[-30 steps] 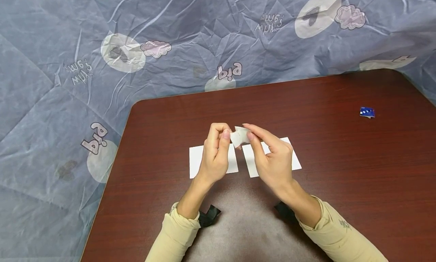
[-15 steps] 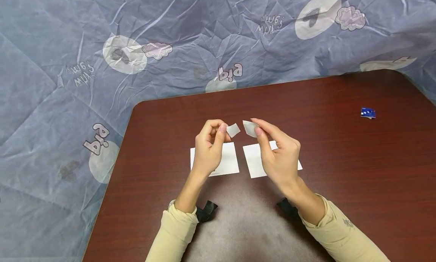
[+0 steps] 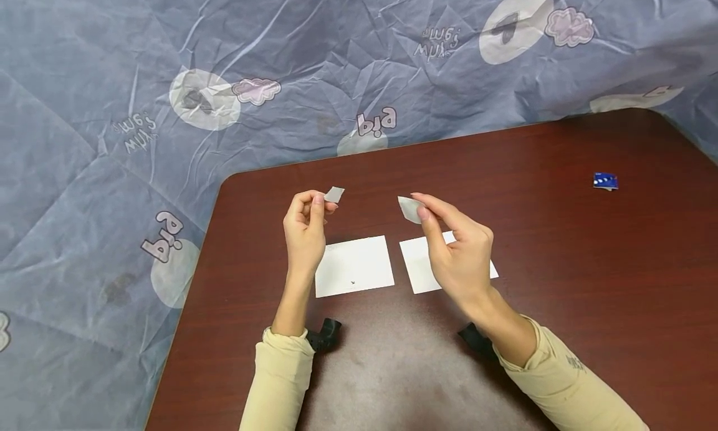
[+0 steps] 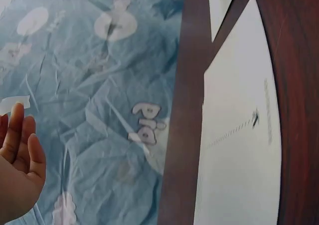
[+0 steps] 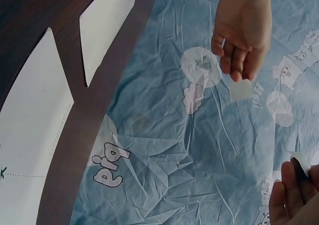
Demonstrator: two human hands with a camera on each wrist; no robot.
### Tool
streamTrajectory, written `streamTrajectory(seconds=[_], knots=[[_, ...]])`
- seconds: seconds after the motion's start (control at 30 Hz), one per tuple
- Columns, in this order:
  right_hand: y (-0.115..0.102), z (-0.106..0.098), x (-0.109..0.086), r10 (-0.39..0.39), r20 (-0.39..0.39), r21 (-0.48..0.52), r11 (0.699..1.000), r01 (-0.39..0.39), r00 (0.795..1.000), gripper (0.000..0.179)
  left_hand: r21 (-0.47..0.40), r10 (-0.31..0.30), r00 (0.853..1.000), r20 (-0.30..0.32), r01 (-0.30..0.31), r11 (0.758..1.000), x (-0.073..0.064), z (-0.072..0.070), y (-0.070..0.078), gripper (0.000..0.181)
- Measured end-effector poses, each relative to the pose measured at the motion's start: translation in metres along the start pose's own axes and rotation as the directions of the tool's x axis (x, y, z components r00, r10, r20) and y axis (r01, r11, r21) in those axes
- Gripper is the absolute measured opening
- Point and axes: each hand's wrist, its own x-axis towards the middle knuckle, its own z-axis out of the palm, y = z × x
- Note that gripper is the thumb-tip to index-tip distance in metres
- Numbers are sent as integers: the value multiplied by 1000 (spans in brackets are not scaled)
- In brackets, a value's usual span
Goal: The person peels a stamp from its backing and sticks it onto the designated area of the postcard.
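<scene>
Thumb and fingers of my left hand (image 3: 305, 232) pinch a small pale, paper-thin piece (image 3: 335, 195) above the table. In my right hand (image 3: 461, 256) a second thin pale piece (image 3: 411, 209) is pinched between thumb and fingertips. The two pieces are apart, with a wide gap between the hands. What material they are, I cannot tell. Below lie two white cards: the left card (image 3: 356, 266) bears a small dark mark and a dotted line (image 4: 229, 135), while the right card (image 3: 417, 266) is partly hidden by my right hand.
A small blue packet (image 3: 606, 181) lies at the far right of the brown table (image 3: 538, 200). Behind the table's far edge hangs a wrinkled blue cloth (image 3: 314, 57) with printed pictures. Dark straps (image 3: 325, 335) show at both wrists.
The pale pieces were together between both hands a second ago and have come apart. My left hand has moved left with its piece, uncovering the left card. The right hand moved slightly right.
</scene>
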Motion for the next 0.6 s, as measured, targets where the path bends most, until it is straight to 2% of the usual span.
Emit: streamTrajectory(seconds=[0.23, 0.4, 0.6], knots=[[-1, -1, 1, -2, 2, -2, 1000, 2, 1000, 21, -19, -43, 997, -69, 42, 999, 7, -17, -6, 14], [-1, -2, 1, -4, 3, 3, 1000, 4, 1000, 21, 9, -82, 989, -127, 84, 996, 12, -30, -13, 12], [-1, -3, 1, -2, 7, 16, 1000, 2, 1000, 21, 43, -124, 980, -159, 132, 990, 16, -42, -20, 12]])
